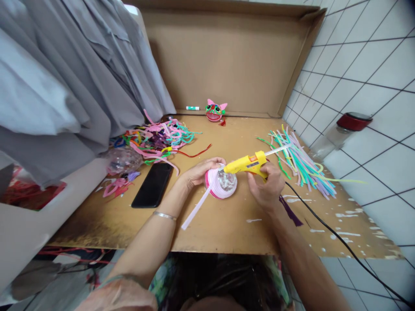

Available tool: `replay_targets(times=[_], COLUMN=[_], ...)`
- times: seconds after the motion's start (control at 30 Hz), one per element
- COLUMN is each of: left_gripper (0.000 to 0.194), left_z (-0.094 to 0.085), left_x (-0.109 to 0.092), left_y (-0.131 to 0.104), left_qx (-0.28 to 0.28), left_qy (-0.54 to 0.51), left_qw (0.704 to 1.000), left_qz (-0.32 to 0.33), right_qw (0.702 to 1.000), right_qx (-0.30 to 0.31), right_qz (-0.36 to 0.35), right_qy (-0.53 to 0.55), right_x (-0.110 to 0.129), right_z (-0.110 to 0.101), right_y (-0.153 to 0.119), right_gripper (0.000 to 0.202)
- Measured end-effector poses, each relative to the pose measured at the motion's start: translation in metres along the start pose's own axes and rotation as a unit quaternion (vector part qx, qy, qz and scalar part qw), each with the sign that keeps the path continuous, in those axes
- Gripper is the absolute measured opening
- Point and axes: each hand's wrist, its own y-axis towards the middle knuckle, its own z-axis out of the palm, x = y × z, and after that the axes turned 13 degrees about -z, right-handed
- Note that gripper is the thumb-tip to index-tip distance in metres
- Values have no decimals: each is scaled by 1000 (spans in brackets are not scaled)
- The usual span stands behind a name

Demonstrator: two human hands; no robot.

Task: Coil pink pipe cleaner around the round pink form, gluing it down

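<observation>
My left hand (201, 171) is closed on the far left side of a round clear ball (228, 182) wrapped in rings of pale pink pipe cleaner, with a darker pink band at its lower edge. A loose pale pink pipe cleaner end (196, 210) sticks out from it toward me. My right hand (268, 183) grips a yellow hot glue gun (245, 163) with a clear glue stick in its back. The gun's nozzle is at the upper part of the wrapped ball; whether it touches, I cannot tell.
Loose pipe cleaners (300, 160) lie at right, a tangled colourful pile (162, 136) at left. A black phone (152, 185) rests near my left forearm. A finished cat-like head (214, 111) and a glue stick tube (193, 108) stand at the back. The gun's cord (337, 235) runs right.
</observation>
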Motion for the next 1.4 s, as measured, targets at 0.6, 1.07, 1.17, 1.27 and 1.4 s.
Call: replay_targets(times=[0.6,1.07,1.17,1.27,1.4], left_gripper=[30,32,32,31,32], left_z=[2,2,1,1,2], left_x=[-4,-3,-3,-3,-2], left_y=[-2,-1,-1,-1,-1], left_qx=[24,32,33,32,35], left_qy=[30,32,33,29,24], left_qw=[999,999,999,999,999], left_qz=[-10,-2,-2,-4,-6], right_qw=[999,998,998,998,998], right_qx=[24,17,25,29,21], right_qz=[-5,-7,-3,11,8], right_qy=[42,56,50,47,52], right_x=[-5,-6,-7,-7,-8], right_z=[-5,-5,-5,-5,-4], right_y=[-3,-2,-3,-4,-5], right_gripper=[32,35,33,31,32])
